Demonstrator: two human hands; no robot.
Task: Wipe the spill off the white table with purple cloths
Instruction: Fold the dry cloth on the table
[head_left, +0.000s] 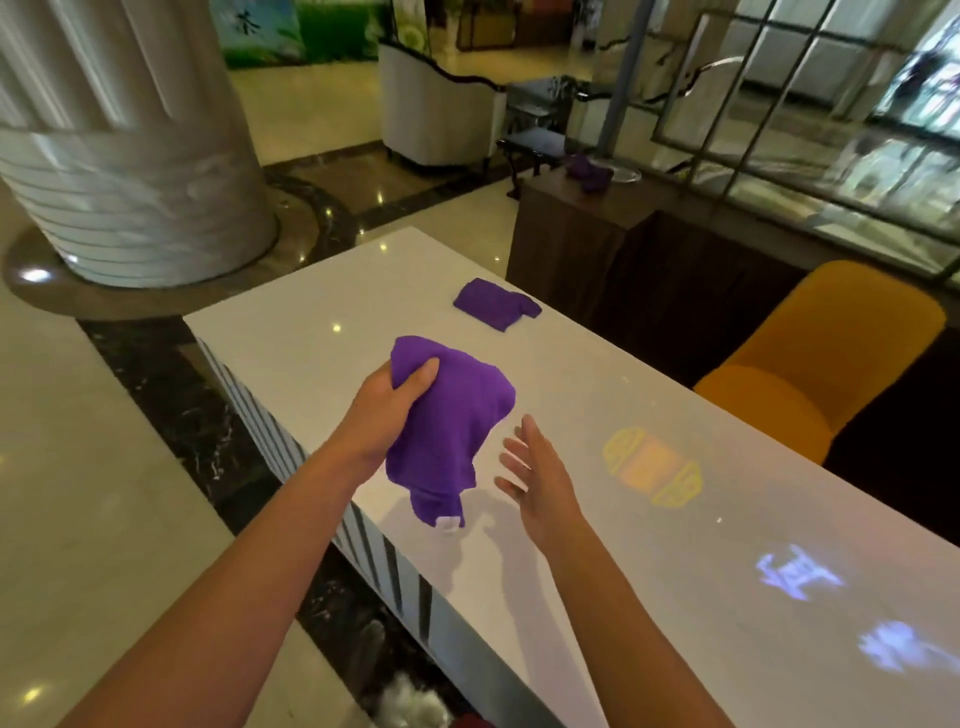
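Cloth in hand: purple cloth (447, 421) hangs bunched above the near part of the white table (597, 395), its lower tail dangling over the table's left edge with a small white tag at the tip.
Left hand: left hand (387, 410) grips the upper bunch of that cloth, thumb pressed into the fabric and fingers wrapped behind it.
Right hand: right hand (535, 478) is spread wide just beside the hanging tail, fingers straight, holding nothing and not touching the cloth.
Second cloth: folded purple cloth (496, 304) lies flat farther along the table, well apart from both hands.
Spill: no wet patch shows clearly on the glossy top; the coloured shapes (652, 470) and the bluish marks toward the near right look like reflections or projected light, so where the spill sits I cannot tell.
Step in hand: probably gathering the cloth into a usable pad before wiping.
Doing it well: bring the open hand under the tail, fold it up so nothing trails, then lay a broad flat face down.
Watch for: a loose bunch wipes with a small contact area and smears.
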